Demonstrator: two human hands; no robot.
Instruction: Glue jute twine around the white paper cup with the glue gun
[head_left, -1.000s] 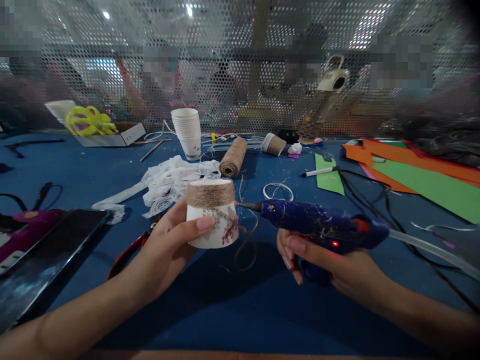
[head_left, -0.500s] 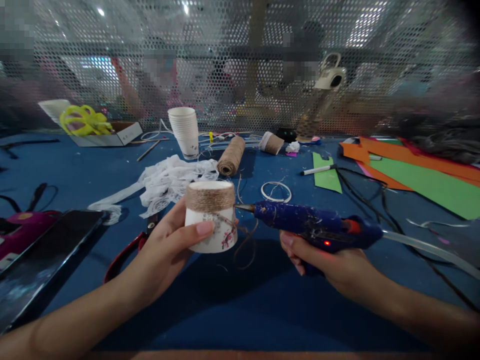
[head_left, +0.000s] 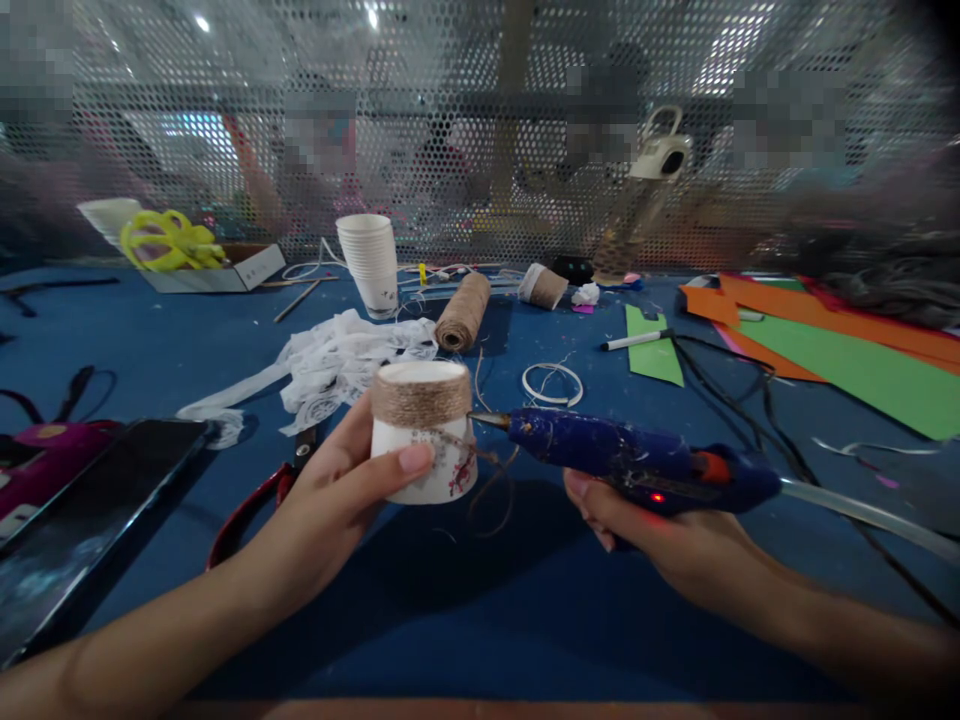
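Observation:
My left hand (head_left: 337, 495) is closed around a white paper cup (head_left: 397, 455), its thumb across the front. Brown twine (head_left: 421, 400) is wound round the cup's upper part, and a loose end curls off to the right. My right hand (head_left: 652, 525) grips a blue hot glue gun (head_left: 600, 440) with a red light lit on its side. Its metal nozzle is at the right edge of the twine band; whether it touches, I cannot tell. A clear glue stick (head_left: 862, 505) sticks out of the gun's back end.
Behind the cup lie a twine roll (head_left: 463, 313), white lace (head_left: 337, 360) and stacked paper cups (head_left: 367, 265). Red-handled scissors (head_left: 251, 510) and a phone (head_left: 97, 510) lie left. A white ring (head_left: 553, 398), coloured paper (head_left: 862, 365) and black cables (head_left: 780, 420) are on the right.
The glue gun has tilted slightly, its back end shifting right and down a little. The cup has turned very slightly in my left hand. Both hands keep their holds.

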